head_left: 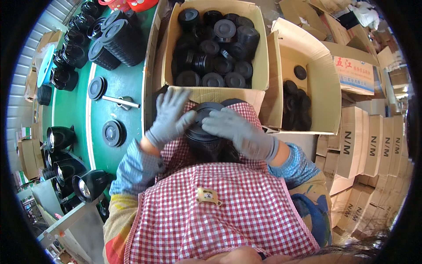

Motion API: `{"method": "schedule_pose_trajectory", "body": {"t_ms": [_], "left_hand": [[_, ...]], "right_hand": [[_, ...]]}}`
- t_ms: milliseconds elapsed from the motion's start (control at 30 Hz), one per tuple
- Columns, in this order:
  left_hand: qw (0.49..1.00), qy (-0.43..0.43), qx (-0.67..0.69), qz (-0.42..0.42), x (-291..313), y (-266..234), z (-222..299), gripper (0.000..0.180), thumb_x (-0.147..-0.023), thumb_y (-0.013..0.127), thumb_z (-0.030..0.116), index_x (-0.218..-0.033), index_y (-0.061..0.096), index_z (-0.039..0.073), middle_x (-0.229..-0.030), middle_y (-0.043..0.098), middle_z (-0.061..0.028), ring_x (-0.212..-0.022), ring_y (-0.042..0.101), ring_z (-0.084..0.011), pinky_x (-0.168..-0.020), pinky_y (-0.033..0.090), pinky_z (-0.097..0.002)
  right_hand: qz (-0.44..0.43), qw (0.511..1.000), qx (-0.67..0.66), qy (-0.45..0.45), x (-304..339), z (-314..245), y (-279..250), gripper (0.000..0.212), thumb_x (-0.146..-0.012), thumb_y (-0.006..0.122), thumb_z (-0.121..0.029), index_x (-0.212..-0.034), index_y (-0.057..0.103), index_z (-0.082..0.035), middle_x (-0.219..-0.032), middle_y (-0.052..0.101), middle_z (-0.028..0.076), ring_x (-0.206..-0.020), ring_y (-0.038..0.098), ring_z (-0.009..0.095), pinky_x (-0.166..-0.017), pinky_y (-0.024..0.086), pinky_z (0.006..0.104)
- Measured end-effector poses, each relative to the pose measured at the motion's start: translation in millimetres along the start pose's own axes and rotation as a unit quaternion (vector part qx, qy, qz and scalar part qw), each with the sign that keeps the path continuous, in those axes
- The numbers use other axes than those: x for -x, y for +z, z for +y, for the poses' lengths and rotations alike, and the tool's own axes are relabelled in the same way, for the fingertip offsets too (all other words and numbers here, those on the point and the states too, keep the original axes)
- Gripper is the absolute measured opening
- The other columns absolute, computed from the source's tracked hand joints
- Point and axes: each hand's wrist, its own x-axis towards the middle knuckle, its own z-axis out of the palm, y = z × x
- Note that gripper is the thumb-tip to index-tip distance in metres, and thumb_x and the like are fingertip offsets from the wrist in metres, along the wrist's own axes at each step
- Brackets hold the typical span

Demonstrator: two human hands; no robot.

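Work looks partway to us: front box (261, 46) well filled, side box (324, 88) sparser, lids (112, 133) loose toward the counter's (126, 79) right edge, our left hand (170, 115) spread empty beside the lid stack (202, 111) over our apron (246, 189), our right hand (239, 132) flat-fingered atop it, unclasped.

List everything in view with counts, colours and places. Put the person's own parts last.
Round-topped part: one, black, at the lap
Large open carton: one, brown, ahead
Round parts: many, black, inside it
Second open carton: one, brown, right; black discs inside
Table: one, green, left
Loose discs: two, black, on table
Rod: one, silvery, on table
Disc stacks: several, black, table's far end
Lamp-like housings: several, black, left
Boxes: many, brown, right
Apron: one, red-white checked, on wearer
Left hand: one, grey-gloved, beside part
Right hand: one, grey-gloved, on part
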Motion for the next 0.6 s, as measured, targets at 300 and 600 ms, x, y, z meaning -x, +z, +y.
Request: {"method": "schedule_pose_trajectory", "body": {"t_ms": [300,600], "left_hand": [[0.985,0.024,0.103,-0.14,-32,-37,25,0.038,-0.103,0.053,0.029,-0.129,0.061,0.002,-0.134,0.061,-0.0193,-0.127,0.056,-0.0379,-0.11,0.043,-0.0438],[0.887,-0.127,0.24,-0.375,-118,10,38,0.038,-0.103,0.058,0.031,-0.135,0.061,0.01,-0.133,0.065,-0.0097,-0.123,0.061,-0.0201,-0.103,0.05,-0.037]], "right_hand": [[-0.022,0.987,0.156,-0.007,-19,43,-43,0.101,-0.088,0.04,-0.082,-0.148,0.049,-0.002,-0.151,0.047,0.023,-0.145,0.037,0.041,-0.122,0.018,0.0567],[-0.126,0.968,0.168,-0.138,-82,24,9,0.082,-0.076,0.073,-0.056,-0.148,0.051,-0.021,-0.16,0.036,0.014,-0.152,0.022,0.038,-0.12,0.011,0.0631]]}}
